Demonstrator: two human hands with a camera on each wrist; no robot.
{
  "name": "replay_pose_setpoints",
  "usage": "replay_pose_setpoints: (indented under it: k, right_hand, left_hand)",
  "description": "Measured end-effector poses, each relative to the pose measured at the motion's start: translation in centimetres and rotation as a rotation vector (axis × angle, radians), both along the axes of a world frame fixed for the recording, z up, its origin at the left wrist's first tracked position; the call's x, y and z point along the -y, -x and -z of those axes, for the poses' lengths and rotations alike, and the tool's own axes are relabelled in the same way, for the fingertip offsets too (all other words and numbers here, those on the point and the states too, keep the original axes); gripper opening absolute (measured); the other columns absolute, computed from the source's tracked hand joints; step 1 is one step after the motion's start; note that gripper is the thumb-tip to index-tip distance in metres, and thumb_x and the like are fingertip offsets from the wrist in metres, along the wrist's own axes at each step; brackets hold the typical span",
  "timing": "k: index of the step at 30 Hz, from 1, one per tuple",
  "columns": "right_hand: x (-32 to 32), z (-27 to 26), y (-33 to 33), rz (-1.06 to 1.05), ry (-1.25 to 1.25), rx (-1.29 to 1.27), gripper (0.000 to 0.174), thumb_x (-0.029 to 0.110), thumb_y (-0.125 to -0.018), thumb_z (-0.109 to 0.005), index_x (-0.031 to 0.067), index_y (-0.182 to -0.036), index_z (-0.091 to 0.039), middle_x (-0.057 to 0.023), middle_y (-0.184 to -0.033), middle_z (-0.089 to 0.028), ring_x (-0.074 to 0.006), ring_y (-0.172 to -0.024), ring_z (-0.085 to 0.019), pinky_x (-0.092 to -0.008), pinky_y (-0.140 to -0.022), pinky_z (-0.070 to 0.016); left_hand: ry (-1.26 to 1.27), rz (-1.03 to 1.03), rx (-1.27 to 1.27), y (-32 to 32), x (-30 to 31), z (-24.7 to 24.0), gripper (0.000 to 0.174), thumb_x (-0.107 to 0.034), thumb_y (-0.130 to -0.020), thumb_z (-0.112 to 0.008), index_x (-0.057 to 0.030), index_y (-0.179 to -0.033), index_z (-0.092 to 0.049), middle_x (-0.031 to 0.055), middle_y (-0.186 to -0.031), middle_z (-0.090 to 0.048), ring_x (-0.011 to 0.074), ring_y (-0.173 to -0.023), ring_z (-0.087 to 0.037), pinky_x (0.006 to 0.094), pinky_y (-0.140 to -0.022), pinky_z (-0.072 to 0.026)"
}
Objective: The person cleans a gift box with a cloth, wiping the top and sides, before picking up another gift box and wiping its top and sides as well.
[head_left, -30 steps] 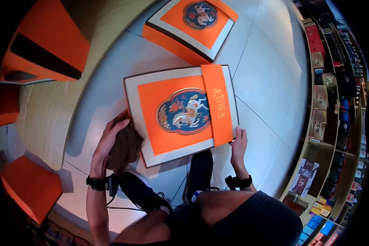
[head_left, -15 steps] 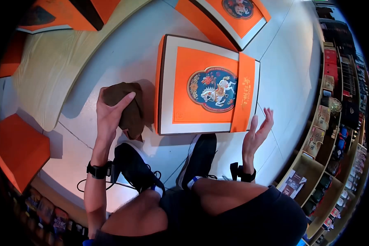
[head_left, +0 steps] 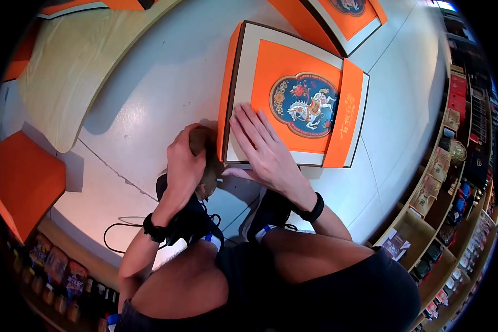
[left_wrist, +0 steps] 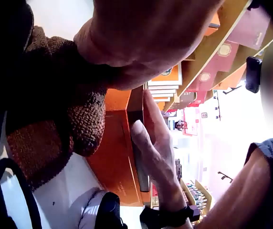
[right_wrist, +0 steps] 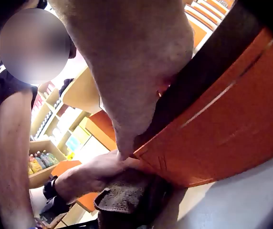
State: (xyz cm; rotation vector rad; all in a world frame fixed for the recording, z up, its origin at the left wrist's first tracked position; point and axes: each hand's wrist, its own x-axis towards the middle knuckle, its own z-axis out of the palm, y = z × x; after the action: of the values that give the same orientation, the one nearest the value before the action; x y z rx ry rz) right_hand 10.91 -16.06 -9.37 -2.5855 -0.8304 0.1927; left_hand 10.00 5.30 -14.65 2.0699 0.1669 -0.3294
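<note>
A large orange gift box [head_left: 276,61] with a cream border, dark edges and a white horse emblem lies on the floor before me. My right hand [head_left: 268,155] rests on the near left corner of its lid, fingers straight, thumb out past the edge. Beside that corner, my left hand [head_left: 185,166] grips a bunched brown cloth [head_left: 207,182]. Its coarse weave shows in the left wrist view, where the cloth [left_wrist: 89,119] hangs in folds near the box's side. In the right wrist view the cloth [right_wrist: 122,198] sits low by the box wall.
A second orange box [head_left: 337,27] stands behind the first. To the left are a pale wooden table [head_left: 66,83] and an orange block-shaped piece [head_left: 25,182]. Stocked shelves [head_left: 412,221] line the right side. My shoes are close to the box, and a black cable [head_left: 109,235] loops by my left wrist.
The box, held at both sides and tilted earlier, now lies flat farther off. My right hand let go of its right side and moved left onto the lid; my left hand keeps the cloth.
</note>
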Motion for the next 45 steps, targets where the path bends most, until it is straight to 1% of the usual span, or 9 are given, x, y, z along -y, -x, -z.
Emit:
replay_pose_setpoints:
  k: [4,6,10,15,22,30,36,39,45]
  right_hand:
    - [0.0,0.8,0.1,0.008,0.027,0.042,0.096,0.048,-0.083,-0.082,-0.008,-0.152,-0.046,-0.0246,-0.162,-0.041,-0.0397,-0.154,-0.037,-0.0509,-0.128,-0.0288]
    - [0.0,0.9,0.1,0.003,0.046,0.057,0.093,0.048,-0.084,-0.08,-0.008,-0.151,-0.047,-0.0242,-0.161,-0.043,-0.0385,-0.154,-0.037,-0.0505,-0.129,-0.0277]
    - [0.1,0.9,0.0,-0.007,0.062,0.076,0.091,0.046,-0.083,-0.079,-0.0078,-0.149,-0.049,-0.024,-0.16,-0.045,-0.0378,-0.153,-0.038,-0.0507,-0.129,-0.0267]
    - [-0.2,1.1,0.2,0.008,0.052,0.082,0.091,0.046,-0.081,-0.08,-0.0081,-0.148,-0.05,-0.0242,-0.159,-0.045,-0.0387,-0.153,-0.038,-0.0519,-0.129,-0.0269]
    - [-0.2,1.2,0.1,0.004,0.056,0.08,0.09,0.044,-0.081,-0.081,-0.0085,-0.147,-0.051,-0.0246,-0.159,-0.046,-0.0384,-0.153,-0.039,-0.0526,-0.128,-0.0274]
    - [0.0,1.3,0.2,0.007,0.022,0.049,0.095,0.038,-0.077,-0.086,-0.0097,-0.15,-0.048,-0.0255,-0.162,-0.041,-0.0404,-0.154,-0.036,-0.0534,-0.128,-0.029]
    - [-0.1,1.1,0.1,0.008,0.026,0.042,0.093,0.039,-0.078,-0.085,-0.0089,-0.15,-0.048,-0.025,-0.162,-0.042,-0.0403,-0.154,-0.037,-0.0533,-0.127,-0.0289]
    - [0.0,1.2,0.1,0.008,0.022,0.044,0.093,0.037,-0.078,-0.085,-0.0085,-0.15,-0.048,-0.0247,-0.162,-0.042,-0.0404,-0.154,-0.037,-0.0533,-0.127,-0.0287]
    - [0.3,1.4,0.2,-0.012,0.065,0.071,0.094,0.042,-0.076,-0.084,-0.0088,-0.148,-0.05,-0.0241,-0.16,-0.044,-0.038,-0.154,-0.037,-0.0526,-0.129,-0.0266]
  left_hand:
    - [-0.015,0.02,-0.009,0.0,0.4,0.7,0.041,0.007,-0.084,-0.064,0.0017,-0.125,-0.065,0.0233,-0.115,-0.075,0.0412,-0.109,-0.073,0.0419,-0.097,-0.0573]
    - [-0.024,0.084,-0.106,-0.6,0.6,0.7,0.038,-0.001,-0.084,-0.07,0.0065,-0.121,-0.065,0.0332,-0.106,-0.071,0.0488,-0.103,-0.07,0.0478,-0.094,-0.0565]
    - [-0.06,0.14,-0.185,-1.5,0.7,1.6,0.041,-0.005,-0.085,-0.07,0.0064,-0.124,-0.065,0.0323,-0.103,-0.073,0.0481,-0.101,-0.072,0.0473,-0.093,-0.0568]
    - [0.428,0.008,-0.5,-0.9,-1.1,2.1,0.042,-0.004,-0.089,-0.067,0.0081,-0.129,-0.065,0.0208,-0.111,-0.077,0.0294,-0.105,-0.074,0.0372,-0.096,-0.0555]
    - [0.509,0.023,-0.438,-1.5,-0.8,0.8,0.038,0.001,-0.089,-0.063,0.0098,-0.127,-0.066,0.0195,-0.114,-0.076,0.0241,-0.106,-0.072,0.0368,-0.097,-0.0553]
    - [0.296,0.164,-0.313,-1.2,-1.0,0.8,0.046,-0.006,-0.083,-0.066,0.0114,-0.125,-0.065,0.0302,-0.113,-0.074,0.0384,-0.106,-0.073,0.0404,-0.096,-0.055]
    - [0.172,0.109,-0.235,0.9,-1.7,5.8,0.043,-0.008,-0.083,-0.067,0.009,-0.123,-0.068,0.0276,-0.111,-0.075,0.0368,-0.106,-0.074,0.0407,-0.097,-0.0553]
    - [0.332,0.143,-0.297,-1.1,-0.9,-0.1,0.046,-0.012,-0.082,-0.07,0.012,-0.122,-0.067,0.0299,-0.111,-0.074,0.037,-0.107,-0.074,0.0407,-0.097,-0.0555]
    - [0.234,0.102,-0.404,-0.8,-1.0,0.4,0.049,-0.014,-0.082,-0.072,0.0139,-0.121,-0.066,0.0316,-0.111,-0.073,0.042,-0.109,-0.072,0.0434,-0.098,-0.0552]
